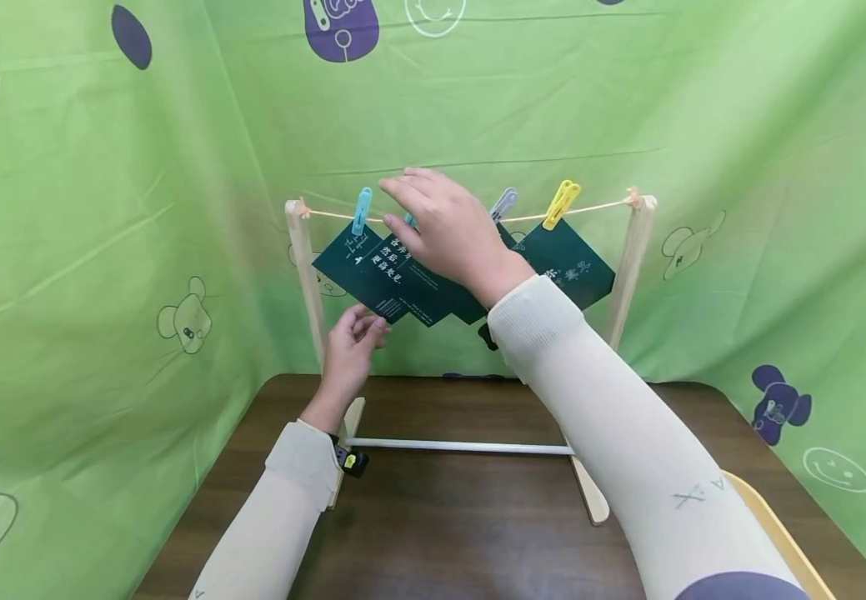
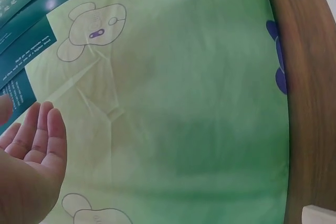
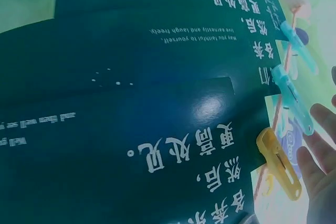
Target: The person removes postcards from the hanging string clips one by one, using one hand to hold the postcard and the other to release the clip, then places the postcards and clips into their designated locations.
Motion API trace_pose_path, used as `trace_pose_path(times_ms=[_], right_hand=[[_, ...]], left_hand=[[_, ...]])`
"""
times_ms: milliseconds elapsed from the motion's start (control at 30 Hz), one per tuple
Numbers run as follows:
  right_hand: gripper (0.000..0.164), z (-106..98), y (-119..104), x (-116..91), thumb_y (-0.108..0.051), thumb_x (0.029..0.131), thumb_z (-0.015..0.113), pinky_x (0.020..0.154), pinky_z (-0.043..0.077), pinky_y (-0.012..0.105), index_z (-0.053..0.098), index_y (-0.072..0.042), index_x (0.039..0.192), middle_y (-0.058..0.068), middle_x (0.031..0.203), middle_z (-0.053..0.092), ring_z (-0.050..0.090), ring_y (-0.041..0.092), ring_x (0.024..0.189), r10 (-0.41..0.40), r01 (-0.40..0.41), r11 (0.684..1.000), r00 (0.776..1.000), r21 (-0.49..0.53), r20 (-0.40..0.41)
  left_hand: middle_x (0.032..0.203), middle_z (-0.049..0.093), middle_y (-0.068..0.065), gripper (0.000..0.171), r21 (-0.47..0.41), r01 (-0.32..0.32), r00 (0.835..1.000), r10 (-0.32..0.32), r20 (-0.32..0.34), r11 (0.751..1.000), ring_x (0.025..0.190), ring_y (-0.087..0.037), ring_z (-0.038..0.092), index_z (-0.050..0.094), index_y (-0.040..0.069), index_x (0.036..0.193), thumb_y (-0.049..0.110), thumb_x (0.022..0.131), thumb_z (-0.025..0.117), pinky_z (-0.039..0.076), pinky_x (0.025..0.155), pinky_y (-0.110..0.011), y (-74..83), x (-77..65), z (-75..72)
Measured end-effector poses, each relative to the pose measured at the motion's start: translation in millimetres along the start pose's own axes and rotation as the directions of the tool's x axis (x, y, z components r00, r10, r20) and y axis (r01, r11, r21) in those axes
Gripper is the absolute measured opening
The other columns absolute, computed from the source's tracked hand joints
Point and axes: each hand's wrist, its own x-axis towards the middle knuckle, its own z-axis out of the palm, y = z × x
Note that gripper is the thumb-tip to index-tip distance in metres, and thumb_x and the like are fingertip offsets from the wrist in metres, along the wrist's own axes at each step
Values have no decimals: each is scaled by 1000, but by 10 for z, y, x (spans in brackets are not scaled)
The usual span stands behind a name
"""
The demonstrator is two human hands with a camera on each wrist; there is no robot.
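Several dark green cards with white print hang overlapping from a string; the leftmost card (image 1: 345, 254) is under a blue clothespin (image 1: 362, 210). Over the string is my right hand (image 1: 455, 225), its fingers stretched toward the left. In the right wrist view those fingers are beside a second blue clothespin (image 3: 293, 100) and a yellow clothespin (image 3: 279, 163), pinching neither. My left hand (image 1: 350, 346) is by the lower corner of the left cards, its fingers fairly straight in the left wrist view. Whether it touches a card is unclear. My right hand and forearm hide the middle cards' upper part.
The string (image 1: 598, 207) runs between two wooden posts (image 1: 631, 267), joined low down by a white rod (image 1: 463, 447). A grey clothespin (image 1: 503, 204) sits right of my hand. The rim of a tan tray (image 1: 778, 533) shows at the brown table's right.
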Motion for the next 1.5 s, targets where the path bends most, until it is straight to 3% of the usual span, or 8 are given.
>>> trace_pose_path(times_ms=[133,400,633,867,1100,1233,1367,1500], right_hand=[[48,17,19,87,-33,105,58,125,34,35,54,-10,147,8,148,59,47,25,146,36,-37,999,998,25,52],[53,20,23,253,-37,106,55,125,34,37,48,-10,151,9,152,55,46,26,147,95,-99,995,978,13,183],[60,-13,-30,442,-44,109,43,126,32,37,33,-14,160,5,162,43,40,22,151,201,-205,978,894,-33,400],[62,21,-35,566,-52,109,32,127,29,38,29,-18,161,0,164,38,35,22,153,264,-267,961,825,-68,499],[64,36,-62,627,-57,108,27,126,32,40,36,-18,159,0,161,45,41,22,150,263,-283,958,813,-43,520],[59,29,-63,637,-53,109,28,122,38,40,43,-18,155,1,153,54,49,22,144,254,-280,959,814,-30,522],[52,28,-44,642,-49,110,31,111,47,38,52,-17,145,2,134,65,60,20,123,255,-304,953,812,6,525],[50,26,-21,650,-48,110,32,106,49,37,52,-16,142,2,127,66,59,18,113,263,-336,941,799,39,540]], left_hand=[[127,67,-27,35,-28,3,1000,-3,-11,1000,89,1,67,53,1,136,12,103,59,58,82,-19,-25,9,16],[118,70,-26,25,-44,2,999,-4,-37,999,86,-2,68,58,0,126,8,103,59,58,79,-20,-73,23,45],[115,70,-26,20,-48,-6,999,5,-39,999,86,-4,67,59,-1,121,8,103,59,58,77,-20,-76,51,87],[112,69,-26,16,-58,10,999,-11,-32,998,87,-7,67,58,-1,116,8,103,57,58,78,-21,-79,61,72],[90,69,5,13,-78,19,999,-22,-44,997,85,-8,67,58,1,112,11,103,58,58,77,-22,-100,62,58],[92,70,1,13,-85,18,998,-22,-52,996,85,-9,67,58,1,112,11,103,59,58,77,-22,-110,59,76],[96,72,-7,12,-87,12,998,-18,-60,996,85,-8,67,59,2,110,11,103,59,58,76,-22,-117,63,91],[90,72,0,11,-91,4,998,-9,-61,996,84,-9,67,59,1,108,11,103,60,58,75,-22,-108,69,99]])
